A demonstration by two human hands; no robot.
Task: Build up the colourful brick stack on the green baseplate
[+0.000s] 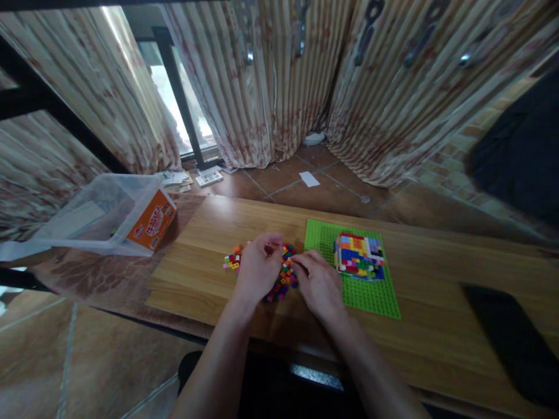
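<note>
A loose pile of small coloured toy bricks (285,279) lies on the wooden board, partly covered by my hands. Over its left side is my left hand (257,270), fingers curled and thumb close to the fingertips; whatever it may hold is too small to make out. My right hand (321,282) reaches the pile's right side, with thumb and forefinger pinched together among the bricks. I cannot tell what sits between those fingertips. Right of this hand, a multicoloured block of joined bricks (360,256) stands on a green studded baseplate (371,299).
A clear plastic bin (109,192) with an orange label stands left of the wooden board (196,250). A dark flat phone-like object (506,331) lies at the right. Striped curtains (279,87) hang behind; papers (209,177) lie near the window.
</note>
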